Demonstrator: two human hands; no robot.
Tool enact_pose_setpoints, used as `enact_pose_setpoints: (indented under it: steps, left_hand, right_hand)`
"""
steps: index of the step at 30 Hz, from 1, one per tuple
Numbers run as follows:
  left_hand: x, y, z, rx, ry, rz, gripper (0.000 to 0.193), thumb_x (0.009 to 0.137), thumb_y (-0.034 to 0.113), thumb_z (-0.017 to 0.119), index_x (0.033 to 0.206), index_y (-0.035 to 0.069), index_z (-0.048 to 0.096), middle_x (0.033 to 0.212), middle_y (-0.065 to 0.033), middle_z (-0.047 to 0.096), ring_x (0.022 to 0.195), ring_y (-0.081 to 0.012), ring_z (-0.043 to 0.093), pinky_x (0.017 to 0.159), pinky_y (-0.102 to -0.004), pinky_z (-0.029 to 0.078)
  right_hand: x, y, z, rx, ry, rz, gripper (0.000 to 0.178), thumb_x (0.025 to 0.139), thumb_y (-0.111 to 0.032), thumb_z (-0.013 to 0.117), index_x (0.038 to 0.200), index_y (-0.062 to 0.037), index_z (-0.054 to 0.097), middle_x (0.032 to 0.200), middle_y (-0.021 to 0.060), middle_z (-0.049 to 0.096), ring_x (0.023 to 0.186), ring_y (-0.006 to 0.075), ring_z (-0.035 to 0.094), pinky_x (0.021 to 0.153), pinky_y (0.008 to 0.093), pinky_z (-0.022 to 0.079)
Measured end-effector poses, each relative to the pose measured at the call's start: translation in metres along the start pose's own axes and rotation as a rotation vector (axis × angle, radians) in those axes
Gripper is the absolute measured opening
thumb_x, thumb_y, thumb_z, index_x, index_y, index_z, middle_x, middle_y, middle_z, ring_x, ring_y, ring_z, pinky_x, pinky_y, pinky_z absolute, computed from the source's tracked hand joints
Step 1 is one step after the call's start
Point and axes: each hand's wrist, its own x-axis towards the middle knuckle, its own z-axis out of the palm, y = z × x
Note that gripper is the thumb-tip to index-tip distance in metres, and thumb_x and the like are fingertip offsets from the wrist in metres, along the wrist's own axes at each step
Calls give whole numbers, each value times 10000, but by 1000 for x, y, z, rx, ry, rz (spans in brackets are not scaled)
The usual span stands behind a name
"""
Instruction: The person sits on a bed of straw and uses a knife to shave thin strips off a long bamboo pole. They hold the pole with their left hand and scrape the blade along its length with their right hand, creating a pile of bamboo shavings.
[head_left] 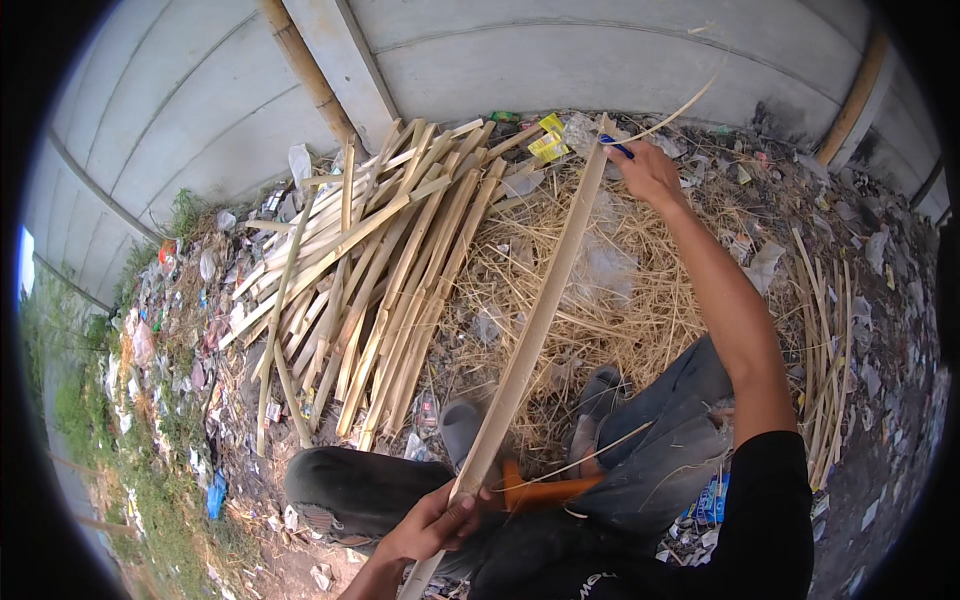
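Note:
A long split bamboo strip [545, 310] slants across the middle, from near my lap to the far end by the wall. Low in the view, my left hand [440, 525] is closed round its near part, thumb on top. At the strip's far end, my right hand [648, 172] grips a small blue-handled tool [617, 147], likely a knife; its blade cannot be made out. From that end a thin bamboo shaving [685, 105] curls up and to the right.
Left of the strip lies a pile of split bamboo [390, 270]. Straw-like shavings [630, 300] cover the ground ahead of my feet. Thin bamboo strips [825, 350] lie at right. An orange object [545, 492] sits between my legs. A concrete panel wall [600, 70] stands behind, with scattered litter.

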Motion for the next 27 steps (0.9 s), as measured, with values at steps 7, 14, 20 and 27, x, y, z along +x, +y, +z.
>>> enact_pose_setpoints:
  steps: [7, 14, 20, 27]
  left_hand:
    - [-6, -3, -8, 33, 27, -21, 368, 1123, 332, 420, 1360, 62, 495, 721, 19, 473, 549, -49, 411, 510, -209, 338]
    - [1, -12, -9, 82, 118, 123, 410, 1117, 346, 434, 1366, 34, 528, 707, 15, 498, 560, -55, 432, 521, -223, 348]
    - [27, 0, 2, 222, 300, 346, 508, 1110, 416, 418, 1338, -23, 536, 666, 29, 462, 548, -49, 401, 513, -226, 325]
    - [49, 13, -3, 245, 458, 407, 511, 1099, 358, 493, 1415, -43, 504, 735, 33, 529, 623, -43, 464, 577, -221, 385]
  right_hand:
    - [-3, -7, 2, -49, 135, -46, 379, 972, -486, 611, 1014, -134, 745, 873, 146, 725, 882, 364, 702, 781, 491, 530]
    - [-4, -8, 2, 11, 208, -35, 419, 973, -530, 591, 1056, -144, 731, 890, 163, 730, 892, 386, 698, 786, 488, 536]
    - [-2, -16, 19, 165, 199, -160, 598, 994, -619, 516, 1057, -62, 726, 823, 152, 716, 838, 335, 708, 748, 467, 521]
    - [-99, -104, 16, 205, -247, -451, 582, 1026, -584, 495, 897, -62, 718, 621, 108, 619, 618, 311, 641, 611, 460, 479]
